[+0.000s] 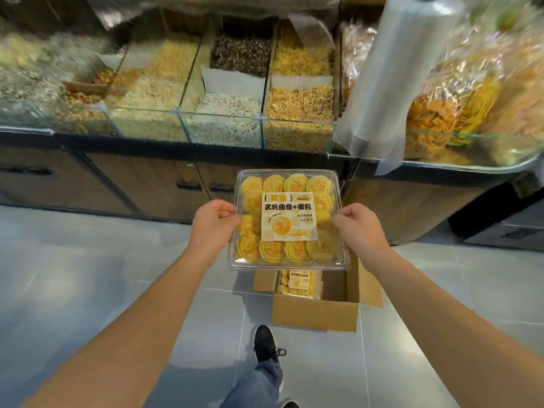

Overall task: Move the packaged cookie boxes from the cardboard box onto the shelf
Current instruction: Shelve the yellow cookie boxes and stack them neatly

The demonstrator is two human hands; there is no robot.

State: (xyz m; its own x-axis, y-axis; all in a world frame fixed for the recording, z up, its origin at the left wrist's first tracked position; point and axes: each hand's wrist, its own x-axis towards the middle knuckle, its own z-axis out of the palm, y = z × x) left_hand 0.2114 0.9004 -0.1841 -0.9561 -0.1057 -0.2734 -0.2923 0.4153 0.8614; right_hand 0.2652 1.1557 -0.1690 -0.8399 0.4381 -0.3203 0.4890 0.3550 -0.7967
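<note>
A clear plastic cookie box with yellow cookies and a white label is held level in the air between both hands. My left hand grips its left edge and my right hand grips its right edge. Below it on the floor stands an open cardboard box. Another packaged cookie box lies inside, partly hidden by the held one. The shelf counter with glass-fronted bins runs across the view in front of me.
Glass bins of nuts and dried snacks fill the counter. A roll of plastic bags hangs at the right, beside bagged orange snacks. Wooden cabinet doors sit below. My foot in a black shoe is on the grey tile floor.
</note>
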